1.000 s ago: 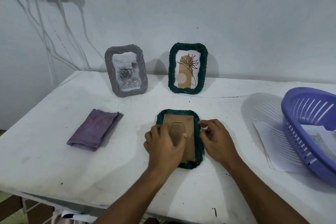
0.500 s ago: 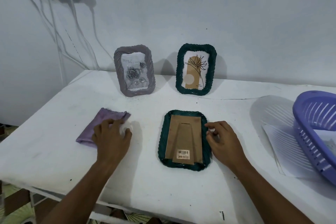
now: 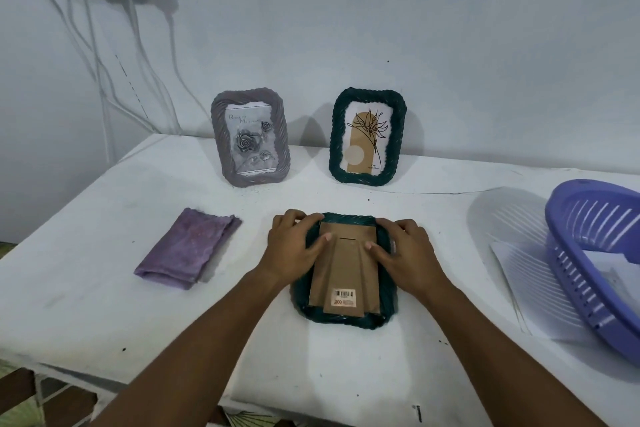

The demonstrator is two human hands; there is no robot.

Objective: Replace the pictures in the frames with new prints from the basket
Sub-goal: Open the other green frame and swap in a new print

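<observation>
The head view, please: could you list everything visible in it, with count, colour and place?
Face-down frame: one, dark green with brown cardboard back, centre of table.
Standing green frame: one, dark green, plant print, back of table by the wall.
Standing grey frame: one, grey, rose print, left of the green one.
Cloth: one, purple, folded, left of the face-down frame.
Basket: one, purple plastic, right edge, white prints inside.
Paper sheets: white, under the basket; count unclear.
Table: one, white.
Cables: several, white, wall upper left.
Left hand: grips the frame's top left.
Right hand: grips its top right.
</observation>
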